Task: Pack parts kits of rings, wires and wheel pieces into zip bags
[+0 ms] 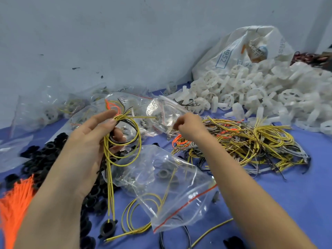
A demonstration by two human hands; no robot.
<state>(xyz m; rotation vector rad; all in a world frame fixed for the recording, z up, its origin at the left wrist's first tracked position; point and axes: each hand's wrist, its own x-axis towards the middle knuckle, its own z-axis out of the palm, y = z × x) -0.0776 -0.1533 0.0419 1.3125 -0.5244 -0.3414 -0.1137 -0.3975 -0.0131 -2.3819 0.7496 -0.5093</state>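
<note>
The left hand (88,146) grips the coiled yellow wires (124,117) above the zip bag (170,187) lying between both hands; the right hand (188,126), fingers curled at the wire pile (251,141), hold unclear, should draw one strand free without tangling.

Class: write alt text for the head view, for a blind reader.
A left hand holds looped yellow and black wires; the right hand reaches a tangled wire pile. A clear zip bag, white wheel pieces and black rings lie on the table.
</note>
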